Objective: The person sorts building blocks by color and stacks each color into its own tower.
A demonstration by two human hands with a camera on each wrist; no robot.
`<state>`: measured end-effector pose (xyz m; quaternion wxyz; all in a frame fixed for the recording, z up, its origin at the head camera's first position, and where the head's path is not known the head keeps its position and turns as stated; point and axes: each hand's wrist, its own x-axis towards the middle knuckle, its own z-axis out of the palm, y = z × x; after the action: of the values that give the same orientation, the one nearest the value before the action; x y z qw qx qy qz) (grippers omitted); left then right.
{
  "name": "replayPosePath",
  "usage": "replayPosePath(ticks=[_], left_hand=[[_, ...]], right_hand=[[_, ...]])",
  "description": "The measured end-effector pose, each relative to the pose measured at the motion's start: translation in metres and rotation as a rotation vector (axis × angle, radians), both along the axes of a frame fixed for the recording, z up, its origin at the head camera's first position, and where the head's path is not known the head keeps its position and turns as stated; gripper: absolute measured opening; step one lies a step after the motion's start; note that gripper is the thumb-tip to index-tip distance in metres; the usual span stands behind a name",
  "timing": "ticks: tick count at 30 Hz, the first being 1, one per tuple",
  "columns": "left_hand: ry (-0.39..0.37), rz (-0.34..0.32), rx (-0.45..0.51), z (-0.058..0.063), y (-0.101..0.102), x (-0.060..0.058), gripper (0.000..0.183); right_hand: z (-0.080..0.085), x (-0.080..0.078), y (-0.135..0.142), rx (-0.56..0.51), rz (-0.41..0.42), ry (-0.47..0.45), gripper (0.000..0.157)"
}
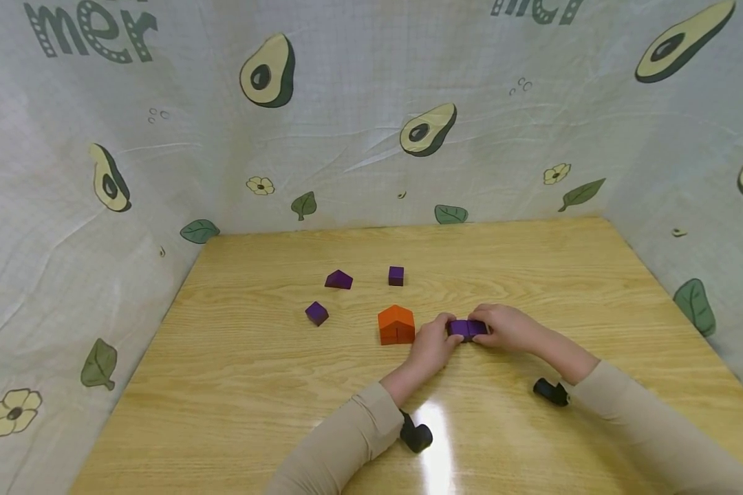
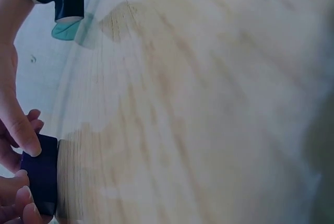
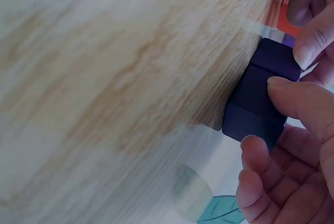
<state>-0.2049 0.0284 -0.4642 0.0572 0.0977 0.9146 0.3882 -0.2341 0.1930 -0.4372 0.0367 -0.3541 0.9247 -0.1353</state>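
Two purple cubes stand side by side on the table, touching face to face. My left hand (image 1: 432, 344) pinches the left purple cube (image 1: 459, 328) between thumb and fingers. The right purple cube (image 1: 477, 328) is pinched by my right hand (image 1: 505, 328). In the right wrist view, my right thumb lies on the near face of the dark purple block (image 3: 255, 93), with fingertips at its end. The left wrist view shows my left thumb on the purple block (image 2: 40, 177). Just left of my left hand sits an orange house-shaped block group (image 1: 396, 326).
Farther left lie a purple cube (image 1: 317, 313), a purple wedge-like block (image 1: 338, 279) and another purple cube (image 1: 396, 276). A printed cloth (image 1: 347, 158) hangs behind the wooden table (image 1: 235, 399). Black wrist cameras stick out below each sleeve.
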Motion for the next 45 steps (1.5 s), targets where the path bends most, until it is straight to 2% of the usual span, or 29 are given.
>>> replayPosePath(ticks=[4,11,18,25,29,32,34,36,42,45], left_hand=[[0.001,0.005,0.019,0.0,-0.001,0.0,0.033],[-0.047,0.028,0.065,-0.002,-0.002,-0.002,0.037],[0.008,-0.014,0.044,-0.002,-0.004,-0.003,0.036],[0.017,-0.012,0.05,-0.002,-0.005,-0.003,0.033],[0.016,-0.01,0.022,-0.003,-0.004,-0.003,0.033],[0.021,-0.009,0.01,-0.005,-0.003,-0.002,0.033],[0.025,-0.008,0.014,-0.006,-0.003,-0.002,0.034],[0.028,-0.005,0.013,-0.006,-0.002,-0.002,0.034],[0.023,0.002,0.01,-0.004,-0.003,-0.002,0.036],[0.002,0.008,0.024,-0.003,-0.003,-0.001,0.036]], right_hand=[[0.001,0.0,0.0,0.001,-0.004,-0.004,0.027],[0.0,-0.001,0.0,0.013,-0.018,-0.018,0.028],[0.001,-0.001,-0.001,0.006,-0.017,-0.012,0.026],[0.001,-0.001,-0.002,0.016,-0.022,-0.016,0.028],[0.004,0.0,-0.003,0.048,-0.037,-0.042,0.034],[0.01,0.0,-0.002,0.093,-0.062,-0.104,0.045],[0.017,-0.004,-0.001,0.106,-0.076,-0.144,0.051],[0.026,-0.009,-0.001,0.106,-0.086,-0.147,0.052],[0.051,-0.04,-0.022,0.062,-0.101,-0.005,0.037],[0.056,-0.057,-0.045,0.072,-0.102,0.001,0.035]])
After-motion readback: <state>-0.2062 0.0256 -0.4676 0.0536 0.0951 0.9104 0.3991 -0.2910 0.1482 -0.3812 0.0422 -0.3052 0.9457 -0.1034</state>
